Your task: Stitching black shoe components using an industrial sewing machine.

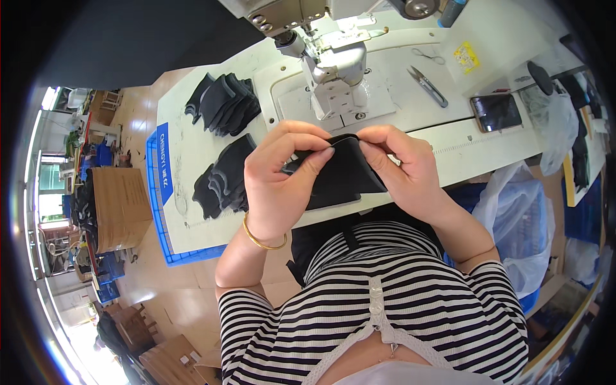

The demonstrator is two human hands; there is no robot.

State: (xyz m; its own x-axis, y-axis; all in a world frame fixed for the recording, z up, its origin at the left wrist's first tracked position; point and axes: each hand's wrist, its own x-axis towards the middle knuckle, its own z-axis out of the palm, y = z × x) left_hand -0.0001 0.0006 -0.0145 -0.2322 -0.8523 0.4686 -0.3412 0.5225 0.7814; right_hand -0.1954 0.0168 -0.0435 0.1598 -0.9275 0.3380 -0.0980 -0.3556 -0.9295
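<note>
Between both hands I hold up a black fabric piece (350,170) in front of the sewing machine (337,77). My left hand (285,170) pinches its upper left edge between thumb and fingers. With thumb and forefinger, my right hand (401,167) grips the upper right edge. The top edge bends between my fingertips, and the rest hangs toward me over the table's front edge. Another dark piece seems to lie just beneath it, though my hands partly hide it. Left of my hands lie two stacks of black fabric pieces, a far stack (224,102) and a near stack (228,176).
Thread snips (428,86), a phone (495,113) and a small yellow packet (466,56) lie on the white table (410,138) to the right. A clear plastic bag (516,218) hangs at the right. Blue crate edges (160,218) and a cardboard box (122,208) stand at the left.
</note>
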